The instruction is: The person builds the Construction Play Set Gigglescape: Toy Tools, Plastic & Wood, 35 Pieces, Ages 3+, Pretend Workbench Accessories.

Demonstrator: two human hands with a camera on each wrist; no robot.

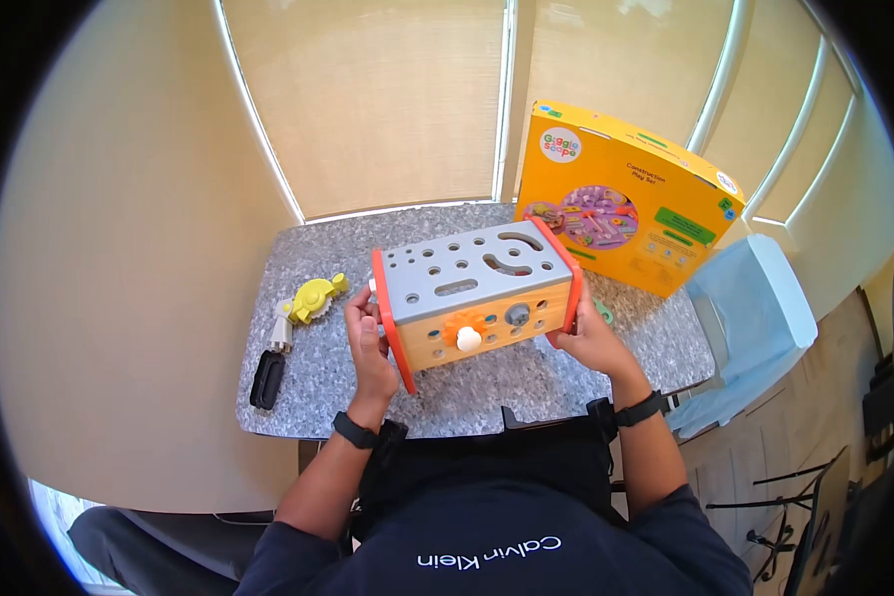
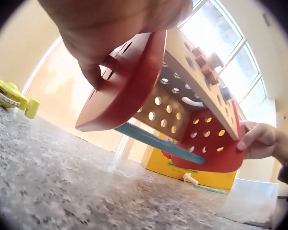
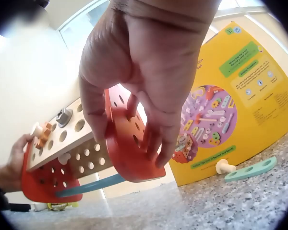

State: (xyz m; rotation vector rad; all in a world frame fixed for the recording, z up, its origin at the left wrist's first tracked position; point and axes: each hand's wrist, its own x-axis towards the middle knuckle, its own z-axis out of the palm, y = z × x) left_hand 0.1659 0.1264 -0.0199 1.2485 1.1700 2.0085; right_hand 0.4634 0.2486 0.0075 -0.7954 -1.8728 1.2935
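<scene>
A toy wooden workbench (image 1: 437,266) with a grey holed top, red end panels and pale wood sides is held tilted over the speckled table. My left hand (image 1: 371,353) grips its left red end panel (image 2: 134,91); my right hand (image 1: 598,340) holds the right one, fingers on the outer face and thumb on the near side. On the front side sit an orange gear (image 1: 451,327) with a white peg (image 1: 469,340) and a grey bolt (image 1: 518,315). Below, a blue-grey bar (image 2: 158,145) joins the two ends; the underside is open.
A yellow play set box (image 1: 636,199) stands at the back right. On the left lie a yellow-green toy saw (image 1: 315,299) and a black object (image 1: 267,379). A mint strip (image 3: 252,169) and cream peg (image 3: 225,166) lie by the box. Light blue sheeting (image 1: 755,318) hangs beyond the table's right edge.
</scene>
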